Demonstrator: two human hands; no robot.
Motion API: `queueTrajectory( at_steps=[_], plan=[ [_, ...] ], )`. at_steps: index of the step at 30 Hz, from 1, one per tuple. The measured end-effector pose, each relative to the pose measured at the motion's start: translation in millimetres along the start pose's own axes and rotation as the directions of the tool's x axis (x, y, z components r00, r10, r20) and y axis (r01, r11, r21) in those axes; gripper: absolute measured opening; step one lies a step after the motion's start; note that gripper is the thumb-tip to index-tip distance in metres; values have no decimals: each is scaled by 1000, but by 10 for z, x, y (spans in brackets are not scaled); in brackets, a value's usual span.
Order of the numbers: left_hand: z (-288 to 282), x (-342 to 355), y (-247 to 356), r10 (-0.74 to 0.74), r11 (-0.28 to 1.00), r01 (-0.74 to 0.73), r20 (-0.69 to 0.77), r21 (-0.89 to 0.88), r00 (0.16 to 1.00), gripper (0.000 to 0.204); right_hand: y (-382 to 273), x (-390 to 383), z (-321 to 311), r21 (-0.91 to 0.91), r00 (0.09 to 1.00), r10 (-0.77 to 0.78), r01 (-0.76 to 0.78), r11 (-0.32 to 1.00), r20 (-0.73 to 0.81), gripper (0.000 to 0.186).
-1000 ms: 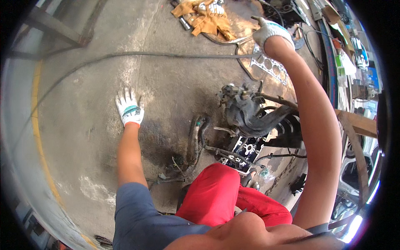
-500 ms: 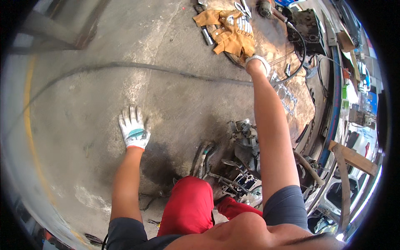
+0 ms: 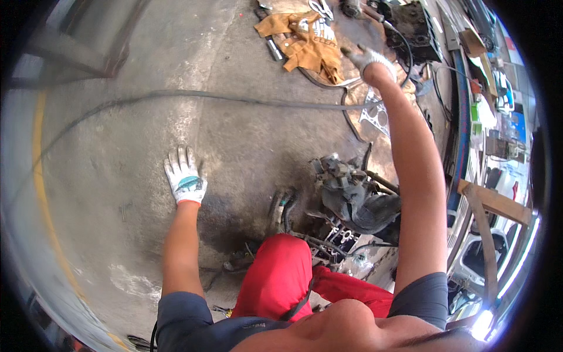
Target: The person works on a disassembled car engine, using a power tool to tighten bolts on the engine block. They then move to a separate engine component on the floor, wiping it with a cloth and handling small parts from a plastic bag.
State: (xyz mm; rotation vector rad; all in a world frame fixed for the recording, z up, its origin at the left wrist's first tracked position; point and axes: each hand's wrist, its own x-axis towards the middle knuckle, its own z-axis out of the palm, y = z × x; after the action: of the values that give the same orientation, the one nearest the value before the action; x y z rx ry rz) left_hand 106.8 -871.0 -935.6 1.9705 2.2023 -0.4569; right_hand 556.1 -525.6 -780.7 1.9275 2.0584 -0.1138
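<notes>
My left hand [image 3: 186,179], in a white work glove with a green patch, presses flat on the concrete floor with its fingers spread; it is open. Out ahead on the right, my right hand [image 3: 375,63], also gloved, reaches over stained brown cardboard. Its fingers point forward and stand apart, with nothing visible between them. To its left lies a crumpled tan leather-like piece [image 3: 314,44], close to the fingertips. Nearer to me than that hand, a flat metal gasket [image 3: 370,115] with large round holes rests on the cardboard, partly hidden by my forearm.
A dark hose [image 3: 234,100] crosses the floor between my hands. Beside my knee sit a greasy engine part [image 3: 346,182] and a metal engine block [image 3: 341,236]. Another dark block [image 3: 413,32] stands far right, near a power tool [image 3: 363,10]. Wooden beams [image 3: 498,205] jut out at right.
My right hand has moved right, away from the tan piece's near corner, and its fingers now show. More of the gasket is uncovered. My left hand stays planted; the view has shifted slightly.
</notes>
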Motion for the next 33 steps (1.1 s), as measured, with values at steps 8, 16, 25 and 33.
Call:
queueTrajectory(
  at_steps=[8,16,25,33],
  plan=[
    [-2,58,-20,13,1000,-13,16,-6,1000,76,-270,246,1377,82,915,378,-391,917,142,56],
    [85,1,-31,14,999,-18,-95,-47,995,75,199,377,-509,-304,935,-119,13,953,-334,33],
    [-142,-7,42,34,995,-32,-25,93,999,72,1961,-1727,-2336,-397,919,-54,-115,911,-391,30],
    [-441,-257,216,-33,963,22,33,268,999,74,3801,-5117,-2235,-325,882,201,-357,876,-427,29]
  ],
)
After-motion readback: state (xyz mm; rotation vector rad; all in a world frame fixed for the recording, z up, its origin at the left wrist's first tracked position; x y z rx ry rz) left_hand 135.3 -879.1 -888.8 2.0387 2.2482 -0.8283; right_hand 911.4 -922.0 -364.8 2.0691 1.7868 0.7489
